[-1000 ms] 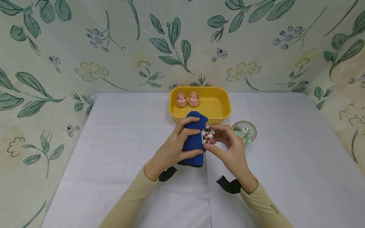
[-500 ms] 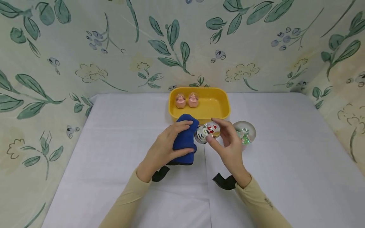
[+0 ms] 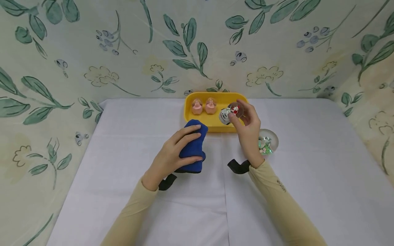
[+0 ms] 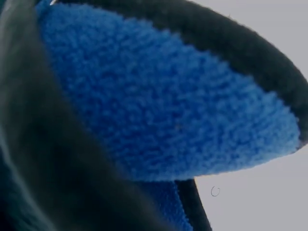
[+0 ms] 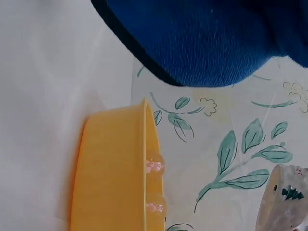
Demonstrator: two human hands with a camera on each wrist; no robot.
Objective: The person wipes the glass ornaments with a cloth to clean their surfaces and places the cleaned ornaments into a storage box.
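My right hand (image 3: pixel 250 126) pinches a small snow globe (image 3: pixel 226 116) between thumb and fingers. It has a white patterned base and a clear dome with a red figure inside, and it is tilted over the right half of the yellow tray (image 3: pixel 215 129). At the right edge of the right wrist view, part of the white base (image 5: pixel 284 199) shows with a green tree print. My left hand (image 3: pixel 170 148) grips a folded blue cloth (image 3: pixel 192 148) in front of the tray. Fuzzy blue cloth (image 4: pixel 168 96) with dark edging fills most of the left wrist view.
Two small pink globes (image 3: pixel 210 106) stand side by side at the tray's left end. A larger clear globe (image 3: pixel 268 141) with green glittery contents is on the white-covered table (image 3: pixel 307 171), partly behind the right wrist. A leaf-patterned cloth backdrop (image 3: pixel 197 44) rises behind the table.
The small globe has left the cloth and moved with my right hand forward and slightly right, over the tray. My left hand has drawn back to the left with the blue cloth.
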